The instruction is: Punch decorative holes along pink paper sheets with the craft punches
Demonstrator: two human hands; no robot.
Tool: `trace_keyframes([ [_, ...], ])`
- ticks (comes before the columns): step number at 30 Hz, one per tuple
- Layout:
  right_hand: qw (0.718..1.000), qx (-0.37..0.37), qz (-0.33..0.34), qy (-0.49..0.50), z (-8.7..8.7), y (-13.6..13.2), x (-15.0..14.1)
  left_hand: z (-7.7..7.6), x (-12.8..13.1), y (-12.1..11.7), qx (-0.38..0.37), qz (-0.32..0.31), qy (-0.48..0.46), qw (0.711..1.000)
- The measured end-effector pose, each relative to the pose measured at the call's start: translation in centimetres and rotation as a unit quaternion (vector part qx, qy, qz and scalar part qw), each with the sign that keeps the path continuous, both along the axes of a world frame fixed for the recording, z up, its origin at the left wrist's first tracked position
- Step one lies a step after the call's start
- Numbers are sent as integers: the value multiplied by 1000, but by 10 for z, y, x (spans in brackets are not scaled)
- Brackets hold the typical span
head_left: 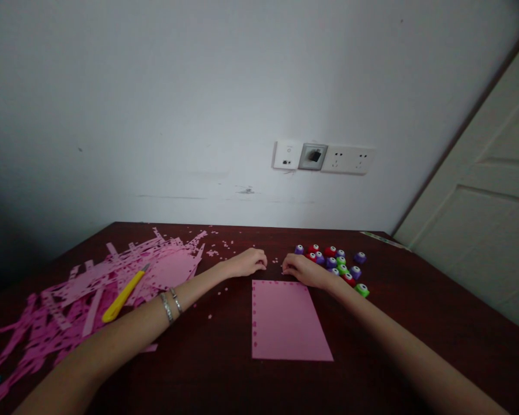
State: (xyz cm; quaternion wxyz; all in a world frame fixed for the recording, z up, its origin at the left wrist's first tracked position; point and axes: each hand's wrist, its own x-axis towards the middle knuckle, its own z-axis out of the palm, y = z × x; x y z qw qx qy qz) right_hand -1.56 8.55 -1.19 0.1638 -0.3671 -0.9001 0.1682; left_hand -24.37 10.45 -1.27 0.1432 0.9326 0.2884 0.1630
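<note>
A pink paper sheet [288,320] lies flat on the dark table [415,323], with small holes punched along its top and left edges. My left hand [248,262] rests on the table just beyond the sheet's far left corner, fingers curled in. My right hand [305,270] lies at the sheet's far right corner, fingers curled and pinched low on the table; what they hold, if anything, is too small to see. Right beside it sits a cluster of small craft punches [335,262] in purple, red and green.
A heap of punched pink paper strips [112,282] covers the table's left side, with a yellow utility knife [123,297] lying on it. Tiny pink confetti bits [220,248] are scattered near the wall. Wall sockets [322,157] sit above; a door [484,202] stands at right.
</note>
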Motion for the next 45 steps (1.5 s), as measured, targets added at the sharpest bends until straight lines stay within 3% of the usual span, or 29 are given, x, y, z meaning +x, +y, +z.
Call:
trace_keyframes([
  [9,989,111,-39,-87,-5,-7,-7,5,10,-5,80,-5,89,993],
  [17,995,67,-72,9,-3,6,6,2,-1,2,-51,25,-12,998],
  [25,998,21,-55,25,-9,7,11,0,1,2,-11,-15,-6,1000],
  [33,995,60,-68,-44,-10,4,5,4,1,-11,47,27,104,993],
  [35,997,52,-61,-17,-12,6,0,9,-9,-10,67,79,120,987],
  [37,997,16,-61,51,-13,11,-10,18,-28,-4,80,181,126,972],
  [39,986,-55,-65,142,-12,16,-23,30,-55,4,102,306,141,936],
  [42,955,-144,-56,252,-2,25,-40,48,-92,13,169,457,172,856],
  [44,958,-115,-40,261,9,28,-42,55,-104,14,204,507,179,818],
  [45,966,-79,-38,243,14,29,-41,57,-104,13,216,509,176,814],
])
